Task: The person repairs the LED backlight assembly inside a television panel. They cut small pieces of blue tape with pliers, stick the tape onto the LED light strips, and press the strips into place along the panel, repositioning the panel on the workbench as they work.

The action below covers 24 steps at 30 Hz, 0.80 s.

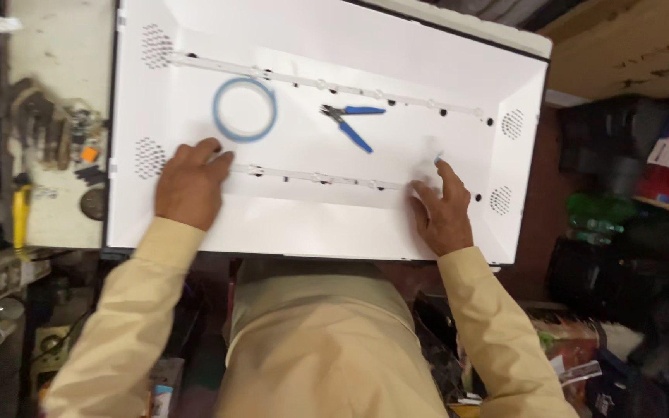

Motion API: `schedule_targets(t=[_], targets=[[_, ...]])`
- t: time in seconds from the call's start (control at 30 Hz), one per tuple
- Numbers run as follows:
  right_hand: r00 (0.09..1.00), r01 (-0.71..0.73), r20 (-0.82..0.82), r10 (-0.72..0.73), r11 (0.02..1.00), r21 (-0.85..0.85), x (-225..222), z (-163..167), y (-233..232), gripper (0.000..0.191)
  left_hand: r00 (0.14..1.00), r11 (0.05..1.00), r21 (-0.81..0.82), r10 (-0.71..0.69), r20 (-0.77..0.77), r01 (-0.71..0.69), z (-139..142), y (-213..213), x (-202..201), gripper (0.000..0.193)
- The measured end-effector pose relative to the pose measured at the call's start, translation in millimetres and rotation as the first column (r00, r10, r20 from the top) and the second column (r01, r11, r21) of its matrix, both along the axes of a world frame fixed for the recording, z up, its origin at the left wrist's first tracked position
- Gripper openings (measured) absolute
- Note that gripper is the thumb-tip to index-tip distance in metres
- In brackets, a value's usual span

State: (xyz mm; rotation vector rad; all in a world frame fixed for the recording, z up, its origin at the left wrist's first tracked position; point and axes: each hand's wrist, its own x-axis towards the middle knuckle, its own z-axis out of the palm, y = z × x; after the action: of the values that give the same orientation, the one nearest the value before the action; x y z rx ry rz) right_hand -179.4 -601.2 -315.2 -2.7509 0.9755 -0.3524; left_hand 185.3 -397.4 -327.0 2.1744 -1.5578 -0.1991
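Both hands (pixel 189 184) (pixel 440 215) press the near strip (pixel 319 178) in the white panel (pixel 396 70)

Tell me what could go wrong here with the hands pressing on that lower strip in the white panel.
1. The left hand lies flat on the lower strip; heavy pressure might bend it or crack a bump.
2. The right hand pinches a small blue bit at the strip's end; it could tear.
3. The blue-handled cutters and blue tape ring lie loose nearby and could get knocked.

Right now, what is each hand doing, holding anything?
Left hand: open, flat on the near light strip, holding nothing.
Right hand: open, fingers pressing the strip's other end.
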Motion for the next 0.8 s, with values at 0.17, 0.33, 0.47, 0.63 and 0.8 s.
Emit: schedule_targets(t=[0.17,0.33,0.47,0.63,0.8], targets=[[0.992,0.104,0.068,-0.105,0.994,0.018,-46.0,-33.8,-18.3,0.031,0.999,0.999,-0.021,0.026,0.019,-0.026,-9.0,-17.7,-23.7,0.023],[0.985,0.125,0.105,-0.135,0.987,0.096,-73.9,-38.2,-18.6,0.025,0.997,0.997,-0.029,0.066,-0.051,-0.067,-6.5,-16.8,-47.4,0.029],[0.984,0.095,0.144,-0.104,0.993,0.066,-78.3,-28.8,-11.6,0.023,0.996,0.997,-0.029,0.070,-0.046,-0.071,1.5,-9.9,-53.2,0.029],[0.984,0.119,0.119,-0.131,0.987,0.103,-81.0,-22.1,-21.0,0.025,0.993,0.996,-0.002,0.085,-0.079,-0.085,5.8,-20.9,-59.4,0.026],[0.983,0.131,0.111,-0.144,0.984,0.119,-83.9,-23.6,-23.2,0.026,0.993,0.996,-0.019,0.084,-0.079,-0.086,6.3,-22.7,-63.8,0.025]])
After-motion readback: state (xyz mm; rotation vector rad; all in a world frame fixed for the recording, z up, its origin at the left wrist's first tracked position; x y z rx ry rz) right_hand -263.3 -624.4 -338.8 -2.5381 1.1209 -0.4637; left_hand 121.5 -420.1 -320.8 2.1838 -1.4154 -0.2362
